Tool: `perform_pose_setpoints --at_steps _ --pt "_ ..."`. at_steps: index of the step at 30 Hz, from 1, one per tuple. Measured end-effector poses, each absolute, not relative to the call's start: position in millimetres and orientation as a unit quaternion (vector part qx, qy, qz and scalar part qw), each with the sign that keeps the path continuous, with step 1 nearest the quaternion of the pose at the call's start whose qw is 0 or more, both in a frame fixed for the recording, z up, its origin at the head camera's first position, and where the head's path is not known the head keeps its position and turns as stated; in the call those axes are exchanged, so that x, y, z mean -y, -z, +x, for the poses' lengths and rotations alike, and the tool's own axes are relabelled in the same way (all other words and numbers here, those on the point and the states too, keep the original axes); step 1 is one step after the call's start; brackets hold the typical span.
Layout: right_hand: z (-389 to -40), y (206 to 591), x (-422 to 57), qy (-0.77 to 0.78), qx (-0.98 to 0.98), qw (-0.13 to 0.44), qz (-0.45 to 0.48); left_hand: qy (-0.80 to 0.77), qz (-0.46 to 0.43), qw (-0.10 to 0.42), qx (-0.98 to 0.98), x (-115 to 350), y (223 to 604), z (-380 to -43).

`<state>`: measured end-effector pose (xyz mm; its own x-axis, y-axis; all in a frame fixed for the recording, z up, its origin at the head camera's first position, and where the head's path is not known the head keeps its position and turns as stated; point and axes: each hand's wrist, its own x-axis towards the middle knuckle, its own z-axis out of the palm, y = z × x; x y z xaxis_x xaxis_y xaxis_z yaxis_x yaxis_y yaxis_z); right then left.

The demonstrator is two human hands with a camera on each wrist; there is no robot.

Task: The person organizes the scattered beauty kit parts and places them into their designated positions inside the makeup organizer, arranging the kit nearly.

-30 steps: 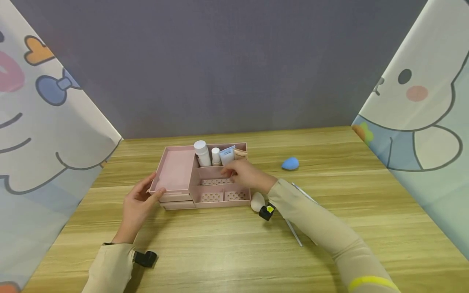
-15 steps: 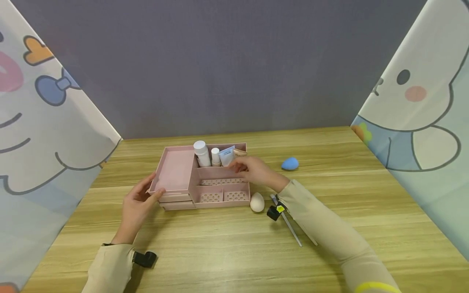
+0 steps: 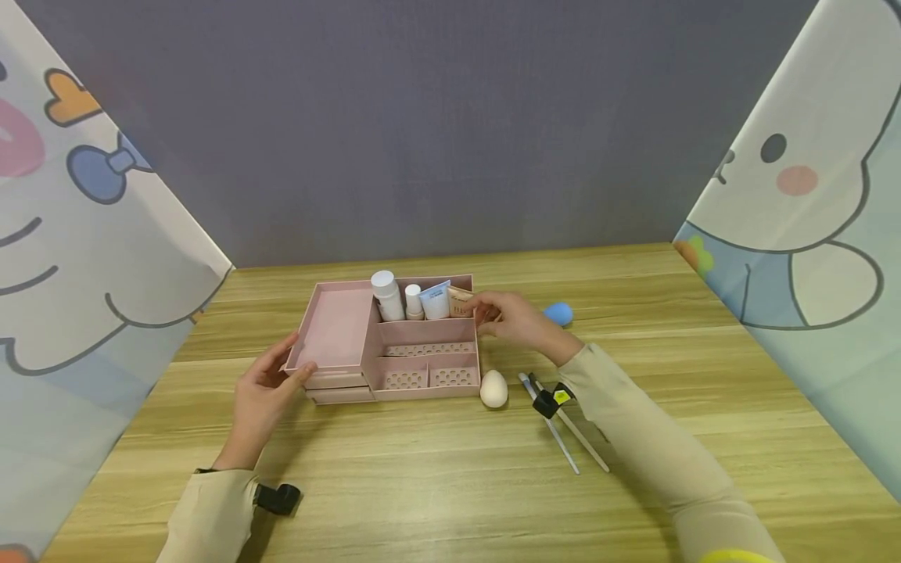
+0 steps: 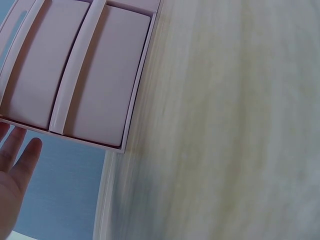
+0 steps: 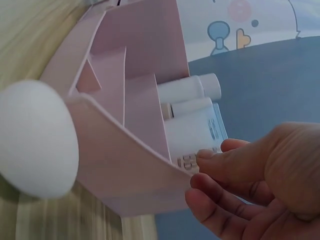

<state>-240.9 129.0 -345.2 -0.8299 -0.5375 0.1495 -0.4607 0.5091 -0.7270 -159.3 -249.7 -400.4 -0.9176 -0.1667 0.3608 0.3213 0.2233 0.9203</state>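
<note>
A pink cosmetics organizer (image 3: 422, 391) with a flat-topped drawer section stands on the table. At its left front corner my left hand (image 3: 262, 395) holds it, thumb over the front rim and fingers along the left side. In the back compartment stand a white bottle (image 3: 386, 297), a smaller white-capped bottle (image 3: 414, 303), a light blue tube (image 3: 436, 300) and a tan tube (image 3: 460, 302) marked BB. My right hand (image 3: 517, 322) pinches the tan tube's right edge; the right wrist view shows the thumb (image 5: 215, 162) over its face.
Right of the organizer lie an off-white egg-shaped sponge (image 3: 494, 389) and two thin brushes (image 3: 563, 447) (image 3: 587, 450). Farther back is a blue makeup sponge (image 3: 559, 314), partly behind the right hand. A grey partition (image 3: 450, 141) rises behind the wooden table (image 3: 408, 485).
My right hand has moved right, from over the middle compartment to the organizer's right end. The tan tube now stands more upright with its face showing. The left hand stays put.
</note>
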Motion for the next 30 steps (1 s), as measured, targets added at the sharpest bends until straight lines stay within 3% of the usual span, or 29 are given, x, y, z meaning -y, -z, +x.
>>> perform_pose_setpoints --at_steps 30 --pt "-255.1 350.3 -195.6 0.354 -0.908 -0.01 -0.224 0.614 -0.05 0.194 0.763 250.8 400.3 -159.8"
